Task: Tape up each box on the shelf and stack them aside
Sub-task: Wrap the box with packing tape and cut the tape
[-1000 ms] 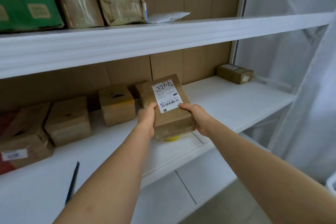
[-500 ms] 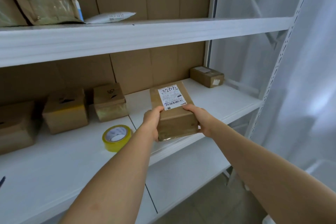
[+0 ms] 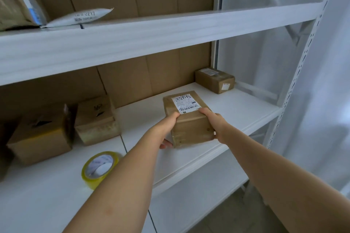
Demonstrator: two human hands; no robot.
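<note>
Hands are holding the labelled box (image 3: 186,117) over the white shelf (image 3: 236,108). Left hand (image 3: 166,128) is gripping its left side, right hand (image 3: 215,123) its right. Yellow tape roll (image 3: 99,168) is lying nearby.

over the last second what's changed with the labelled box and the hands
Both hands, left and right, have carried the labelled box rightward along the shelf, away from the tape roll and towards the far box. Their grip is unchanged; tape roll and the other boxes stayed put.
</note>
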